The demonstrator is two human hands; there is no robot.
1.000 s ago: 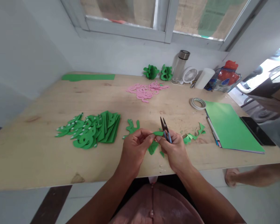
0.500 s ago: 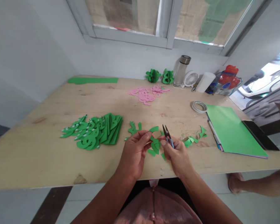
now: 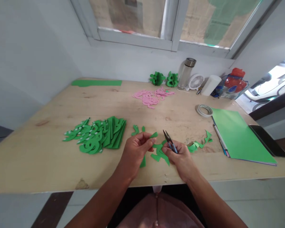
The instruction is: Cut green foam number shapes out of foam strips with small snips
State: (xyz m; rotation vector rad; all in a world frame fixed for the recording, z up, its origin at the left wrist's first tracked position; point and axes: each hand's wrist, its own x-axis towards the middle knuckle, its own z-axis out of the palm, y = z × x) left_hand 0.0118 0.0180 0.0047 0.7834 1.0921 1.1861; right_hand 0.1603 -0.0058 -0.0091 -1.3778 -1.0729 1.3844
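Note:
My left hand (image 3: 139, 150) is closed in a pinch on a small green paper piece (image 3: 154, 135) that sticks out past the fingertips. In my right hand (image 3: 179, 155) are small scissors (image 3: 168, 139) with dark blades and blue handles, the blades pointing up and away. Green paper scraps (image 3: 158, 152) lie between and below the hands; whether the right fingers also touch one I cannot tell. Beyond the left hand is a curved green cutout (image 3: 135, 130). Farther left spreads a pile of green cutouts (image 3: 92, 136), with folded green pieces (image 3: 115, 131) stacked against it.
Pink cutouts (image 3: 148, 96) lie toward the back, before two green paper ornaments (image 3: 157, 78). A glass bottle (image 3: 186, 72) and a small fan (image 3: 196, 81) stand at the wall. On the right are tape rolls (image 3: 204, 110), green sheets (image 3: 242, 136), a pen (image 3: 220, 136) and a phone (image 3: 268, 141).
My hands have moved apart, and the left now holds a small green piece away from the scissors. Scraps beneath have shifted; a green strip shows by the left wrist. The view has moved slightly.

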